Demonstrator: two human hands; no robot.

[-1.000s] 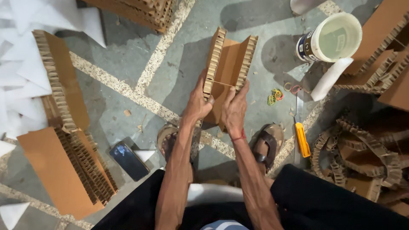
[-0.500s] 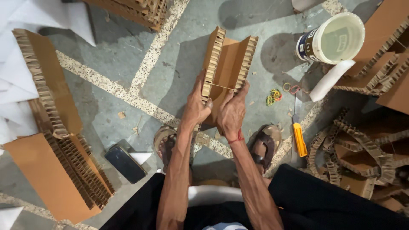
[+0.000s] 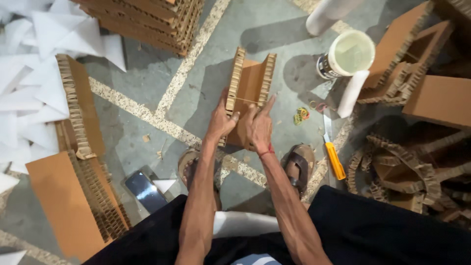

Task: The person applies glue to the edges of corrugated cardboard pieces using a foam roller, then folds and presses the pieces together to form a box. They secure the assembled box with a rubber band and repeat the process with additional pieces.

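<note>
Now the folded cardboard piece (image 3: 249,95) stands up on the floor (image 3: 147,88), between the two sandals (image 3: 298,164) and the glue bucket (image 3: 349,53). It has two rough honeycomb edges, one on each side, and a thin rubber band (image 3: 248,100) runs across it. The left hand (image 3: 221,122) grips the left edge, thumb over the front. The right hand (image 3: 259,128) presses the lower part, with one finger pointing up to the band.

Left of the cardboard piece, the floor has open room, crossed by pale stone lines. Right of it, close by, lie little coloured rubber bands (image 3: 300,116), a white roll (image 3: 351,93) and a yellow-handled knife (image 3: 333,156). Farther right sit more cardboard shapes (image 3: 402,64). Far left of it lie flat boards (image 3: 78,113) and white paper (image 3: 29,83). A dark phone (image 3: 144,190) lies lower left.

Since the earlier picture, the piece stays in the same spot. The right finger has stretched up to the band, and the view has slid a little.
</note>
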